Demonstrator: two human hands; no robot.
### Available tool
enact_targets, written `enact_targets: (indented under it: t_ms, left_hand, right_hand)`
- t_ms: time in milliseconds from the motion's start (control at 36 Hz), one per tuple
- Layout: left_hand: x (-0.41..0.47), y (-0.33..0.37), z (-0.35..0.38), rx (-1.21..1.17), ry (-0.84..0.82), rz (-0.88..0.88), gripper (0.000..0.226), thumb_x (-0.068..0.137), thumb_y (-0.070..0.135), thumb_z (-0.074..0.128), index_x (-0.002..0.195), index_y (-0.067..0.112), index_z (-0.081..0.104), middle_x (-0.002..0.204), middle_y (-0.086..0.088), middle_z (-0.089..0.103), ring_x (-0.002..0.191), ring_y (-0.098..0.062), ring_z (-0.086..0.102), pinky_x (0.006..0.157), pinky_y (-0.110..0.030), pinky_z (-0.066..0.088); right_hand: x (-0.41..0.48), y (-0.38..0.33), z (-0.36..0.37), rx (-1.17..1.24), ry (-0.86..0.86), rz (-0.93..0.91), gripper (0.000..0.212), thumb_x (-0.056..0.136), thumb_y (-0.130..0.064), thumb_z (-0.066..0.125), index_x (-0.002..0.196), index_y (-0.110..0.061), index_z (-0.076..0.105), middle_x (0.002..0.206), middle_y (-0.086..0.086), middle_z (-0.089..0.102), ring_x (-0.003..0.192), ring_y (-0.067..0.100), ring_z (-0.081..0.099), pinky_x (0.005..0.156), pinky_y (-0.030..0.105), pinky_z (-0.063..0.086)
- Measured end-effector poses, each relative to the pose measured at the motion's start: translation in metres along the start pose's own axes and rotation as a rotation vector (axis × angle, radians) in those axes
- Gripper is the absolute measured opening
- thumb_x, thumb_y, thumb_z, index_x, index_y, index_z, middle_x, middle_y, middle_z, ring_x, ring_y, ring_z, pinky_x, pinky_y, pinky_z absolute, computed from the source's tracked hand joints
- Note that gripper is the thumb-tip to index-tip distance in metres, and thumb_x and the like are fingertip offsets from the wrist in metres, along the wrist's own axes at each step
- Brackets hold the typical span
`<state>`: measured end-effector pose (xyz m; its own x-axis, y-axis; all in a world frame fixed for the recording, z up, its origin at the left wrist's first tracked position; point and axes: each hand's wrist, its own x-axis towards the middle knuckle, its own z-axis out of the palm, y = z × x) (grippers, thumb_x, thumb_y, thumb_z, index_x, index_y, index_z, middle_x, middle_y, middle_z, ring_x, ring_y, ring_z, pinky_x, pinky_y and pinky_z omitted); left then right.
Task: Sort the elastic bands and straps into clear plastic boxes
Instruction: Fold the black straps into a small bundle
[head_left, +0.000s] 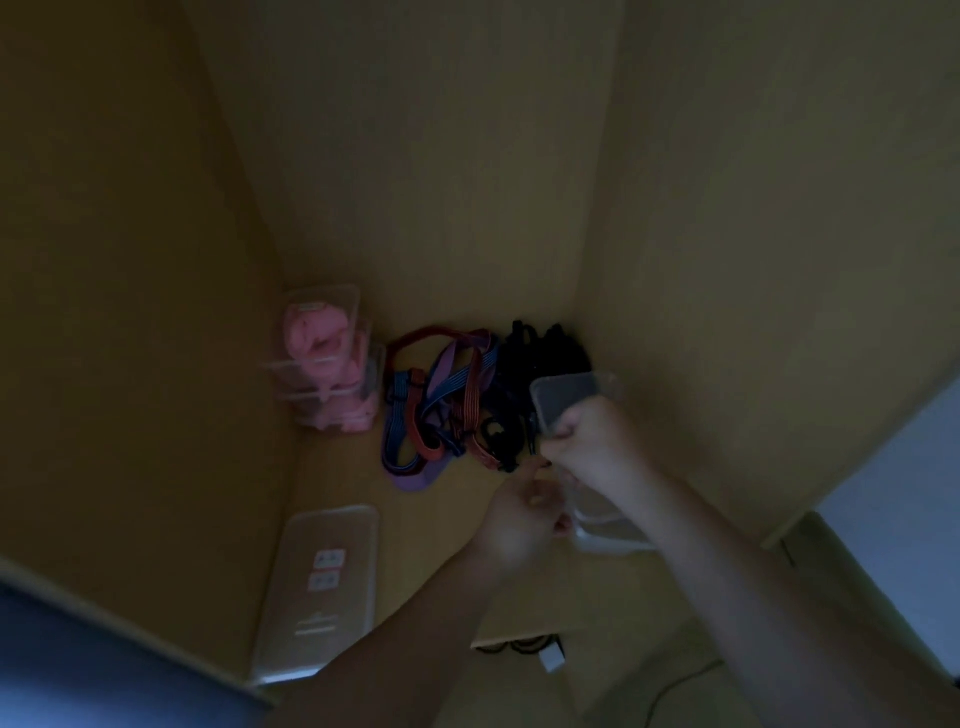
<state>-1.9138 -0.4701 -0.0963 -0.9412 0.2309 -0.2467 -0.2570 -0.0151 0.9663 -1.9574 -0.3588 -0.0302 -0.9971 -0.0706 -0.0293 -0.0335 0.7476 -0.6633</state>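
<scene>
Clear plastic lid (317, 587) flat on tabletop (332, 478), nearest. Left hand (519, 514) at rim of clear box (597, 527); grip unclear. Right hand (592, 441) clenched on tilted second lid (569, 397). Beyond: loose coloured straps (441, 405), black straps (535, 358). Far left: stacked boxes (327, 364) holding pink bands.

- Site: a home storage spot, apparently the inside of a cupboard or shelf compartment; light is dim.
- Yellowish wood-grain panels (467, 156) meet in a corner above a flat shelf board (337, 483).
- Stacked clear boxes (327, 358) with pink contents stand against the left panel, with loose straps (441, 395) heaped just beside them.
- A white plug (551, 660) and a cable (670, 691) lie below the shelf edge.
</scene>
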Motion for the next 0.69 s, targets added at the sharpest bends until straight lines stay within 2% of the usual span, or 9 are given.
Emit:
enact_targets:
  t_ms: [56, 83, 139, 194, 361, 417, 500, 611, 694]
  left_hand:
    - [-0.005, 0.003, -0.006, 0.018, -0.002, 0.049, 0.049, 0.094, -0.007, 0.042, 0.137, 0.017, 0.047, 0.116, -0.013, 0.064, 0.101, -0.030, 0.064, 0.089, -0.042, 0.054]
    - [-0.009, 0.005, -0.010, 0.027, -0.007, 0.066, 0.049, 0.092, -0.008, 0.041, 0.134, 0.016, 0.051, 0.119, -0.010, 0.064, 0.106, -0.025, 0.063, 0.093, -0.038, 0.052]
    - [-0.017, 0.007, -0.017, 0.026, -0.005, 0.067, 0.043, 0.090, -0.007, 0.041, 0.127, 0.010, 0.057, 0.104, -0.001, 0.065, 0.092, -0.011, 0.063, 0.080, -0.021, 0.050]
    - [-0.023, 0.007, -0.026, -0.001, -0.007, 0.051, 0.033, 0.087, -0.001, 0.044, 0.116, 0.006, 0.059, 0.093, -0.001, 0.063, 0.080, -0.007, 0.061, 0.071, -0.017, 0.047]
    - [-0.044, -0.003, -0.056, -0.063, 0.066, -0.025, 0.034, 0.099, 0.025, 0.050, 0.132, 0.031, 0.053, 0.125, -0.003, 0.064, 0.116, -0.023, 0.059, 0.100, -0.039, 0.047]
    - [-0.055, -0.004, -0.065, -0.021, 0.078, 0.009, 0.030, 0.098, 0.031, 0.051, 0.127, 0.034, 0.057, 0.124, -0.002, 0.063, 0.117, -0.020, 0.058, 0.099, -0.035, 0.049]
    - [-0.067, -0.007, -0.077, 0.003, 0.135, 0.020, 0.031, 0.095, 0.020, 0.053, 0.114, 0.044, 0.057, 0.113, 0.018, 0.066, 0.111, -0.003, 0.060, 0.090, -0.022, 0.051]
    - [-0.071, -0.033, -0.099, 0.068, 0.286, -0.150, 0.045, 0.070, 0.041, 0.067, 0.106, 0.064, 0.053, 0.129, 0.018, 0.057, 0.118, -0.014, 0.056, 0.101, -0.044, 0.045]
    - [-0.072, -0.051, -0.111, 0.034, 0.350, -0.235, 0.045, 0.061, 0.035, 0.067, 0.103, 0.049, 0.064, 0.119, 0.004, 0.063, 0.110, -0.025, 0.060, 0.098, -0.054, 0.046]
  right_hand:
    - [-0.002, -0.009, 0.002, 0.002, -0.009, -0.027, 0.021, 0.076, -0.014, 0.068, 0.062, 0.001, 0.066, 0.057, 0.017, 0.064, 0.055, 0.030, 0.064, 0.050, 0.032, 0.050]
    - [-0.002, -0.013, 0.003, 0.009, -0.014, -0.039, 0.021, 0.077, -0.014, 0.068, 0.063, 0.002, 0.066, 0.059, 0.017, 0.065, 0.056, 0.028, 0.064, 0.049, 0.030, 0.048]
    - [-0.003, -0.019, 0.008, 0.031, -0.030, -0.055, 0.023, 0.079, -0.014, 0.069, 0.065, 0.005, 0.067, 0.063, 0.019, 0.066, 0.054, 0.025, 0.062, 0.043, 0.023, 0.042]
    - [-0.004, -0.023, 0.015, 0.071, -0.047, -0.069, 0.025, 0.080, -0.013, 0.070, 0.065, 0.006, 0.066, 0.062, 0.020, 0.066, 0.053, 0.026, 0.063, 0.043, 0.023, 0.042]
    - [-0.007, -0.037, 0.036, 0.190, -0.161, -0.077, 0.025, 0.083, -0.015, 0.072, 0.062, -0.004, 0.066, 0.057, 0.012, 0.066, 0.050, 0.020, 0.066, 0.048, 0.025, 0.054]
    - [-0.008, -0.042, 0.044, 0.218, -0.205, -0.084, 0.027, 0.084, -0.014, 0.071, 0.059, -0.007, 0.065, 0.054, 0.008, 0.065, 0.051, 0.021, 0.066, 0.050, 0.031, 0.057]
    - [-0.008, -0.050, 0.060, 0.234, -0.264, -0.109, 0.028, 0.084, -0.017, 0.072, 0.068, 0.005, 0.066, 0.065, 0.021, 0.067, 0.058, 0.028, 0.068, 0.055, 0.038, 0.059]
    - [-0.009, -0.058, 0.081, 0.180, -0.366, -0.144, 0.035, 0.090, -0.023, 0.066, 0.062, -0.002, 0.066, 0.066, 0.021, 0.067, 0.060, 0.030, 0.067, 0.060, 0.040, 0.059]
    - [-0.007, -0.055, 0.088, 0.096, -0.381, -0.158, 0.040, 0.094, -0.025, 0.060, 0.057, -0.007, 0.064, 0.059, 0.014, 0.065, 0.051, 0.020, 0.063, 0.051, 0.027, 0.054]
